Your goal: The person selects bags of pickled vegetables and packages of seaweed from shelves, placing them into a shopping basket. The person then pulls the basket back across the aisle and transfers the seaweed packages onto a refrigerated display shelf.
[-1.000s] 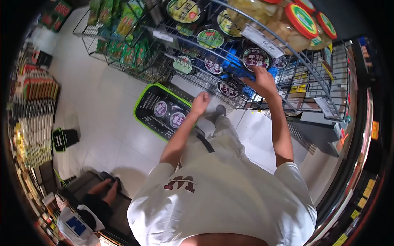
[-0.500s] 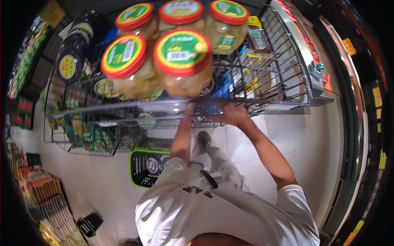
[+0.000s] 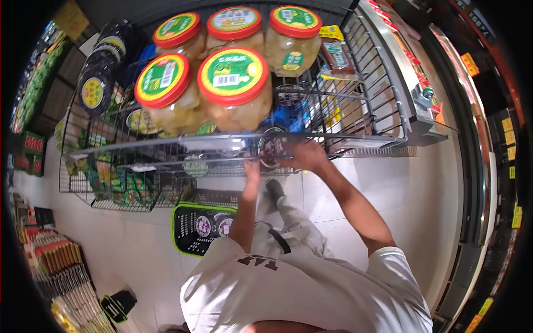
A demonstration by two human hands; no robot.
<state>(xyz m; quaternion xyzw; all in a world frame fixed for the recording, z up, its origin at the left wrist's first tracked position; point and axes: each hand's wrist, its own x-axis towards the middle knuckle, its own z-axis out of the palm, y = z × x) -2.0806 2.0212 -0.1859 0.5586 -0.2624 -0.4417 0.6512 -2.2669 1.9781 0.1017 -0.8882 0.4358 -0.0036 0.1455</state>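
Note:
A dark-lidded jar is at the front rail of the wire rack, between my two hands. My right hand is closed on the jar's right side, its fingers partly blurred. My left hand is against the jar's left edge, with its fingertips partly hidden by the rail. Above my hands, large glass jars with red-rimmed lids, including a front jar, stand in the rack's upper level. Below on the floor, a black shopping basket with a green rim holds dark jars with purple-and-white lid labels.
Black jars stand at the rack's left. Green packets fill a lower wire bin. A brown packet sits at the rack's right. Another basket and stacked goods are on the floor at left. Shelving lines the right.
The dark-lidded jar now shows more clearly between my hands. My left hand has shifted slightly left and down, and more of the jars in the floor basket shows. The view has shifted a little.

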